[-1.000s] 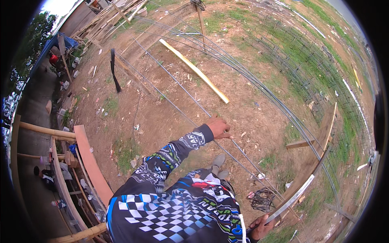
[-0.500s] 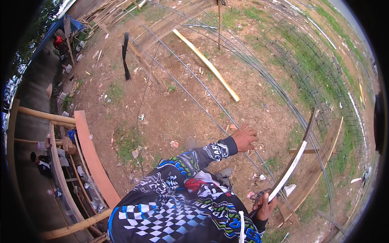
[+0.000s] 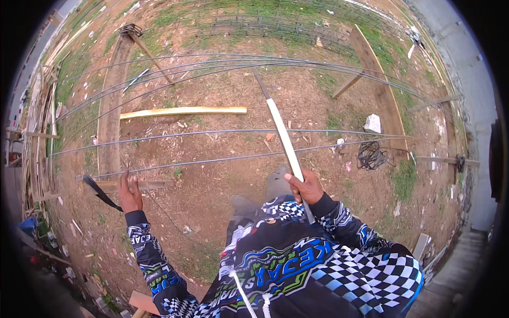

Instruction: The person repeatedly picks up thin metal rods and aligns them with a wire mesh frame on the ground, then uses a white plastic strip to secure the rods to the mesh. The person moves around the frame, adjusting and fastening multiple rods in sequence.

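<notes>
Your right hand (image 3: 307,188) is clamped around the lower part of a long bar (image 3: 283,130), white along its middle with a dark far tip; fingers and palm hide the gripped stretch. Below the grip the bar's grey end runs over your shirt (image 3: 286,270), where its limit is hard to make out. Your left hand (image 3: 131,196) has its fingers extended and parted, beside a wooden piece (image 3: 154,184) and the near steel rod (image 3: 222,160); whether the fingertips touch that rod cannot be told. The lower end of a dark, strap-like bundle (image 3: 99,192) lies just beside this hand. Your shirt covers part of your shoes (image 3: 275,181), and the lower frame cuts off the left sleeve. Toward the dark rim, the timber at far left blurs into shadow.

The bar passes in front of the near rod and the second rod (image 3: 222,132), its tip appearing just short of a group of rods (image 3: 275,61). Bare soil (image 3: 222,185) opens between your hands, bounded beyond by the near rod. Planks edge the plot at left (image 3: 110,114) and right (image 3: 379,87); a wire coil (image 3: 371,155) narrows the right side.
</notes>
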Available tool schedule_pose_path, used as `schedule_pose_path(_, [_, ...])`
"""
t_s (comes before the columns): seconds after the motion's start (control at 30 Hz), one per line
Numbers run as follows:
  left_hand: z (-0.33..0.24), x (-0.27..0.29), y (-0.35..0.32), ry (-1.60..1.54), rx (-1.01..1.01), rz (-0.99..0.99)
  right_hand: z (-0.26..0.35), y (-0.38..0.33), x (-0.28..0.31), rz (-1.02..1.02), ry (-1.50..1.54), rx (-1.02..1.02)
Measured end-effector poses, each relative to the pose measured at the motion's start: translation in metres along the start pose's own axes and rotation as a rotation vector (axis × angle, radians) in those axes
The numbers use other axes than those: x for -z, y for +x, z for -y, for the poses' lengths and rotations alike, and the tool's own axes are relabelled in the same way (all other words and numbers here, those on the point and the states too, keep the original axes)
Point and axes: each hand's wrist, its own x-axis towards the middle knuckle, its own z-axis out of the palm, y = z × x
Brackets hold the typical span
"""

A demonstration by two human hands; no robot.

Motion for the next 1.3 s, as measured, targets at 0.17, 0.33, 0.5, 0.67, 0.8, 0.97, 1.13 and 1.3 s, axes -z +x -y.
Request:
schedule_pose_path(0.17, [0.031,-0.004,0.124,-0.013,-0.194,0.173,0.005,-0.009,-0.059,0.037,-0.03,0.024])
schedule_pose_path(0.33, [0.089,-0.06,0.208,0.303,-0.468,0.396,0.0,0.006,-0.107,-0.034,-0.046,0.012])
schedule_pose_path(0.5, [0.114,-0.079,0.236,0.028,-0.356,0.88,0.013,0.029,-0.146,-0.11,0.022,-0.092])
schedule_pose_path(0.67, [0.112,-0.074,0.28,-0.179,-0.449,0.672,0.037,0.023,-0.157,-0.274,-0.01,-0.07])
schedule_pose_path(0.8, [0.124,-0.114,0.29,-0.099,-0.495,0.76,0.065,0.011,-0.171,-0.428,-0.002,-0.132])
schedule_pose_path(0.97, [0.104,-0.108,0.293,-0.24,-0.582,0.932,0.055,0.003,-0.228,-0.64,0.155,-0.183])
schedule_pose_path(1.13, [0.111,-0.109,0.309,-0.371,-0.582,1.266,0.06,-0.01,-0.298,-0.722,0.366,-0.335])
schedule_pose_path(1.3, [0.136,-0.097,0.339,-0.365,-0.398,1.48,0.064,-0.019,-0.332,-0.737,0.496,-0.415])
